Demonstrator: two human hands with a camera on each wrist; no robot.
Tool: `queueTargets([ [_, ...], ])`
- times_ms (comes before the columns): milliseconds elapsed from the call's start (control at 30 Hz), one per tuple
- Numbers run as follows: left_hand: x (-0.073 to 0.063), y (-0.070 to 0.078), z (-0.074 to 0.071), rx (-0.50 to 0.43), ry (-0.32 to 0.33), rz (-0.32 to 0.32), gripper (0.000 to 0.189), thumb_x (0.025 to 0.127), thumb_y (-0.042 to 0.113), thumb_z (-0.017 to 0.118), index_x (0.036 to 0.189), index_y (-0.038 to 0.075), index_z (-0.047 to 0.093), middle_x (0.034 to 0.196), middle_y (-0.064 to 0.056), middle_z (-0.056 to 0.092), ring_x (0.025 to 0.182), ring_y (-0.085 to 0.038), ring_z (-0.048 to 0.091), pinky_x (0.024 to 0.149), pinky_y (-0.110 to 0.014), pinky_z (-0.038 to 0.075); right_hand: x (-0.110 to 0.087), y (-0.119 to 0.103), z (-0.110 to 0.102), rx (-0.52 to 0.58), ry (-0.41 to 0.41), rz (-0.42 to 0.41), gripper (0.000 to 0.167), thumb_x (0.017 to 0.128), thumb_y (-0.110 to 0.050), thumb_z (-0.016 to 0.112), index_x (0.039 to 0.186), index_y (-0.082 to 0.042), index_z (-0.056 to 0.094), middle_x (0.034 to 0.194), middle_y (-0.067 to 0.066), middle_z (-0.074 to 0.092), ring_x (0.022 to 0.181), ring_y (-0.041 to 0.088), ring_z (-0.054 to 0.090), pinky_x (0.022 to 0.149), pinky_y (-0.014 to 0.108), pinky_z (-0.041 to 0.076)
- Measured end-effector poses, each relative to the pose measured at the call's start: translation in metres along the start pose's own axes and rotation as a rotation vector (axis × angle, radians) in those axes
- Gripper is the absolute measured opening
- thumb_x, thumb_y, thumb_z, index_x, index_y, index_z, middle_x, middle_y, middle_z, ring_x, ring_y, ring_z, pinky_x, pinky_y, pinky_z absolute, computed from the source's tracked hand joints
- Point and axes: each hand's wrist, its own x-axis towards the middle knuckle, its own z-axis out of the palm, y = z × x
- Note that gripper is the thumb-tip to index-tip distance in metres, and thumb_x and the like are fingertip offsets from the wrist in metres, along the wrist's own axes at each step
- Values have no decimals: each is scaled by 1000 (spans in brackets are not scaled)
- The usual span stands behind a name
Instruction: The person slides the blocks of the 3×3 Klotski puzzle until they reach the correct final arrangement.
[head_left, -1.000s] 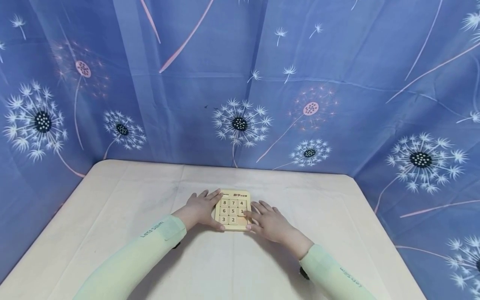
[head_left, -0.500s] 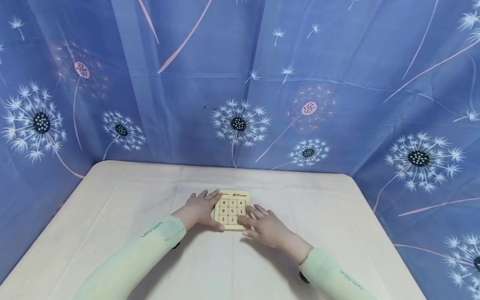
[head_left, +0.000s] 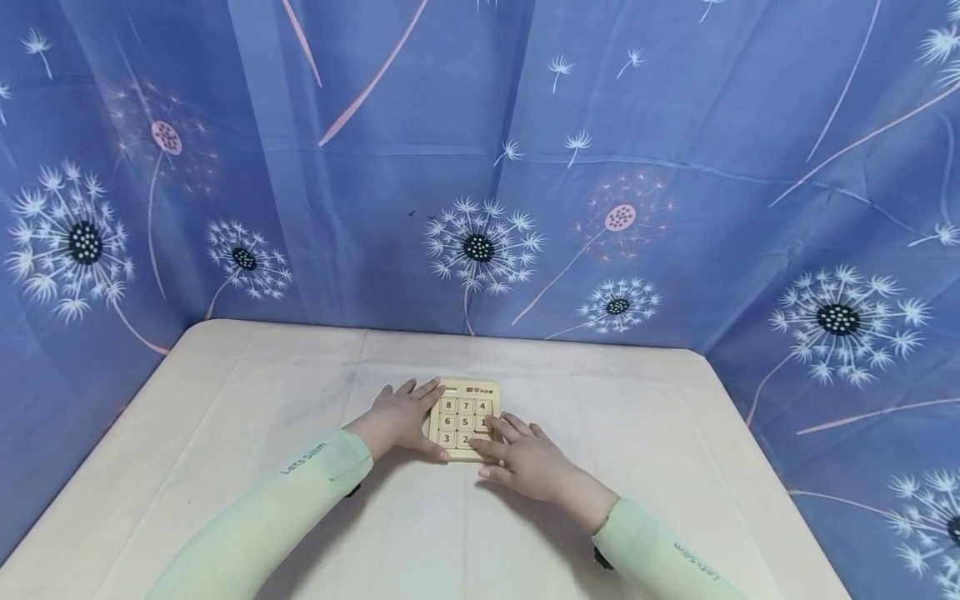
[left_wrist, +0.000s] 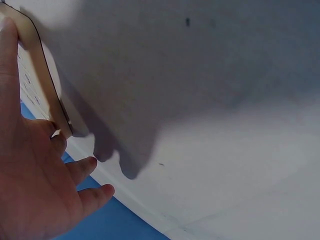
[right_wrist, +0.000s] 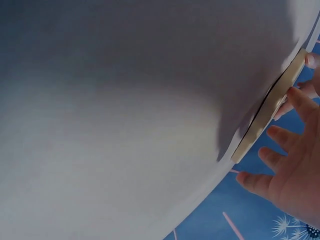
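A yellow number slide puzzle point(head_left: 458, 456) lies flat on the table, its rows reading 8 7 4, 6 5 1 and 3 2 in the head view. My left hand point(head_left: 401, 417) holds the frame by its left side, thumb at the near corner, index finger at the far one. In the left wrist view the thumb point(left_wrist: 7, 55) presses on the frame's edge. My right hand point(head_left: 536, 462) reaches over from the right with extended fingers; one fingertip is on the 1 tile, another beside the 2 tile. These fingers cover the bottom right slot.
A pale cloth covers the table point(head_left: 337, 533) around the puzzle. Blue curtains point(head_left: 375, 233) with dandelion prints stand behind it and on both sides. Pale green sleeves point(head_left: 270, 508) cover both forearms.
My right hand's fingers moved leftward and nearer over the bottom right slot, then one fingertip came back onto the 1 tile. My left hand and the puzzle frame stayed in place.
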Motion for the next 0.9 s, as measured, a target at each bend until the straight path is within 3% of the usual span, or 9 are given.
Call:
queueTargets([
  [900,-3,3,-3,-5,-7,-8,117,73,73,78,164,20,27,174,4,18,159,-38,24,128,-64,23,-7,9,-3,0,16,-3,48,103,-45,55,146,-24,59,161,20,42,147,50,40,111,78,37],
])
